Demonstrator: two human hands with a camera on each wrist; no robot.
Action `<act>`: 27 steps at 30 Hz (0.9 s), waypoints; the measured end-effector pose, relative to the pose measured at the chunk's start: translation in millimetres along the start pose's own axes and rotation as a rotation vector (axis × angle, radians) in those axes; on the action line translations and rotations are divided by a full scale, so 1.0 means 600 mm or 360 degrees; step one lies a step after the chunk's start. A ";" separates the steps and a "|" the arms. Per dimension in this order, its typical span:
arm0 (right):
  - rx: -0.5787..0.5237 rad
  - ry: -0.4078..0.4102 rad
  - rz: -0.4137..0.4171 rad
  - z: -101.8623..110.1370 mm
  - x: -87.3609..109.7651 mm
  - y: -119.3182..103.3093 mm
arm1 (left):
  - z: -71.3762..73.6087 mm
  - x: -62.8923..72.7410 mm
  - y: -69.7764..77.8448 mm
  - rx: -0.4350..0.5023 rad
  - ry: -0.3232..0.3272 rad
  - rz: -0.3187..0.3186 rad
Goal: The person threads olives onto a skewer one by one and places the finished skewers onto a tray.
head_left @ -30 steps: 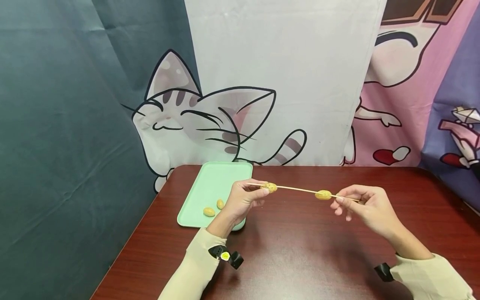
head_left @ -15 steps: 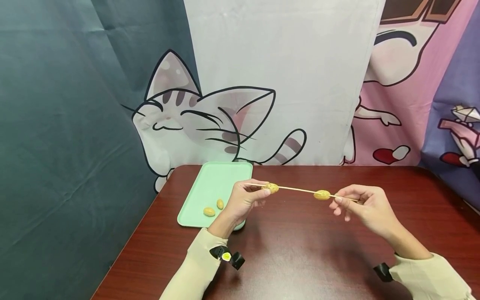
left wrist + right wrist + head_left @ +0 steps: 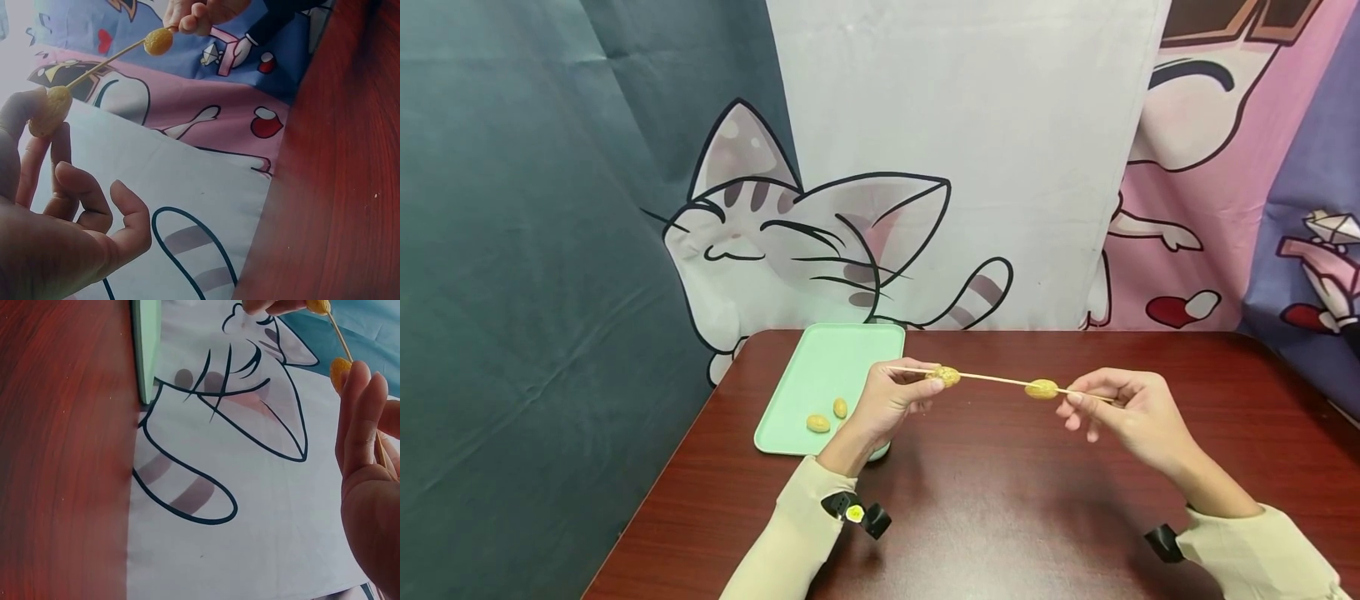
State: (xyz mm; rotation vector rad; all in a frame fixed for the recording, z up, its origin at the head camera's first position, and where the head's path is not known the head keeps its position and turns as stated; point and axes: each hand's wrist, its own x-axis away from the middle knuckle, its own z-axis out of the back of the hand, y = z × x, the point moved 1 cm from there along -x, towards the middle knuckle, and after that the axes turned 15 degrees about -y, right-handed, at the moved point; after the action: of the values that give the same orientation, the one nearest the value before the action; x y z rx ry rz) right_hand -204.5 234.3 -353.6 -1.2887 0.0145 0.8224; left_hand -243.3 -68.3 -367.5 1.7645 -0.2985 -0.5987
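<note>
A thin wooden skewer (image 3: 996, 380) is held up level over the table between both hands, with two wrinkled yellow oval fruits on it. My left hand (image 3: 883, 404) pinches one fruit (image 3: 948, 377) between thumb and fingers; the skewer's end sticks out past it to the left. In the left wrist view, the other fingers curl loosely below that fruit (image 3: 51, 111). Thumb and fingers of my right hand (image 3: 1131, 408) pinch the skewer near its right end. Just left of those fingers sits the second fruit (image 3: 1042, 389). A bare length of stick separates the two fruits.
A pale green tray (image 3: 850, 350) lies on the dark red-brown table (image 3: 1000, 508), behind and left of my left hand. Two more yellow fruits, one at the front (image 3: 817, 423) and a smaller one (image 3: 840, 407), lie on it. A cartoon-printed cloth (image 3: 1000, 125) hangs behind.
My left hand has shifted slightly right with its fruit, and more skewer shows past that fruit's left side. My right hand and the second fruit have moved a little left.
</note>
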 end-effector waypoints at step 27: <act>-0.0034 0.0001 0.0012 -0.007 -0.006 -0.002 | -0.008 -0.006 0.001 -0.0222 0.0038 -0.0045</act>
State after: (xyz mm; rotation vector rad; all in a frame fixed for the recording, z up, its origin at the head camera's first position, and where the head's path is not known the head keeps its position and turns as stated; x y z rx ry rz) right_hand -204.7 229.0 -352.1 -1.3097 0.0108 0.8307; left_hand -243.5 -62.7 -365.1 1.6429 -0.2101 -0.6039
